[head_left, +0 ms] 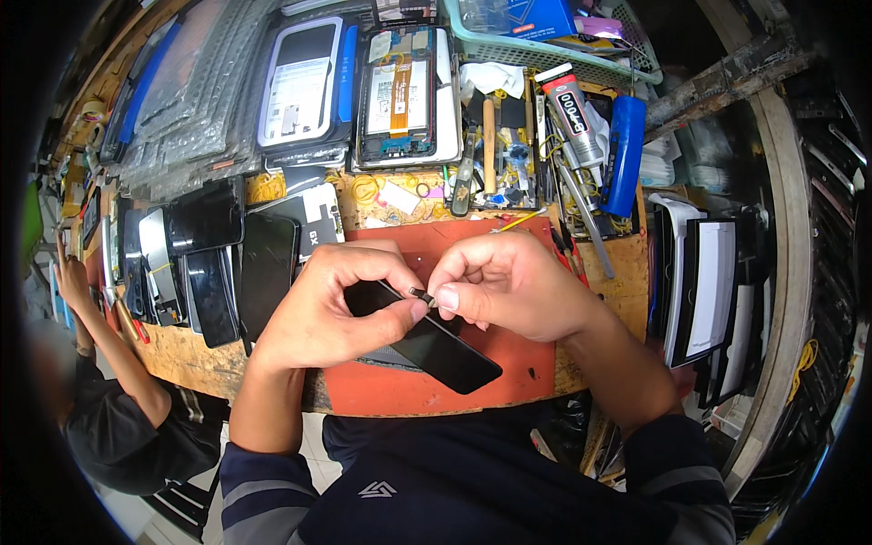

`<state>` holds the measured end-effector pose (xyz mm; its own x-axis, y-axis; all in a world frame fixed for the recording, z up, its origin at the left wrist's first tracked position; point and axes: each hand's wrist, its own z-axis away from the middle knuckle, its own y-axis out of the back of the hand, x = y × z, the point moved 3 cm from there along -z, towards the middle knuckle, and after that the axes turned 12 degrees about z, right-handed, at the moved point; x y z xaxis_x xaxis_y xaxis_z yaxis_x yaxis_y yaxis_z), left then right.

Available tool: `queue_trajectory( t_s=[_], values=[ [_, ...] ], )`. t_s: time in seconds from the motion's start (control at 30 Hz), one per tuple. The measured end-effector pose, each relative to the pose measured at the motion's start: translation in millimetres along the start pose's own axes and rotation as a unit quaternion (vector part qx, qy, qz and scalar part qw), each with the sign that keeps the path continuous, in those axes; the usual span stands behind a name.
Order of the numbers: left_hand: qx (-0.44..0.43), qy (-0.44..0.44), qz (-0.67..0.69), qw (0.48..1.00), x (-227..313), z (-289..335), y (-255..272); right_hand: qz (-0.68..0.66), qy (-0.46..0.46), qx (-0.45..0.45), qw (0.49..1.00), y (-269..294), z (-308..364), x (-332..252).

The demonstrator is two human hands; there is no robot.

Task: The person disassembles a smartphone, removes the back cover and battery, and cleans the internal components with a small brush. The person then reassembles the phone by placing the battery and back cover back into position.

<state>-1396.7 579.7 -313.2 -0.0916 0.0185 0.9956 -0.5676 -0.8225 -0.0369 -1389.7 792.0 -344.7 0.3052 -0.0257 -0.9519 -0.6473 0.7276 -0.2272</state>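
Observation:
My left hand (318, 304) and my right hand (513, 286) meet over an orange-red mat (522, 363). Thumb and forefinger of each are pinched on a small dark phone part (421, 295), too small to make out its exact kind. Below them a black phone screen (450, 354) lies slantwise on the mat, its upper end partly covered by my left hand. Just beyond my right hand is a thin yellow stick (521, 221). To the left of my left hand rests a dark flat phone panel (269, 254).
Several phones and screens (207, 213) crowd the left side. Behind the mat lie an opened phone (397, 100), a glue tube (570, 113), a blue case-like object (625, 154) and a green basket (463, 45). A person (127, 413) sits at the left.

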Motion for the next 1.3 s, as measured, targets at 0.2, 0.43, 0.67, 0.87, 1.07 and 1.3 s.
queue_trajectory(
  t_s=[0.2,0.43,0.67,0.87,1.07,1.3],
  values=[
    [0.021,-0.003,-0.004,1.000,1,1,-3,0.010,0.013,0.008,1.000,-1,-1,5],
    [0.026,-0.007,-0.015,1.000,3,2,-4,-0.003,0.010,0.013,1.000,0,0,6],
    [0.046,-0.009,-0.015,0.999,0,3,1,0.012,0.047,0.074,0.996,-3,-2,2],
    [0.191,-0.103,0.118,0.969,-1,4,25,0.032,0.089,0.170,0.981,9,2,-18],
    [0.236,-0.102,0.049,0.965,-6,-3,23,0.169,0.126,0.199,0.957,1,4,-12],
    [0.460,-0.320,-0.101,0.822,29,41,73,0.148,0.180,0.308,0.923,24,9,-23]
  ],
)
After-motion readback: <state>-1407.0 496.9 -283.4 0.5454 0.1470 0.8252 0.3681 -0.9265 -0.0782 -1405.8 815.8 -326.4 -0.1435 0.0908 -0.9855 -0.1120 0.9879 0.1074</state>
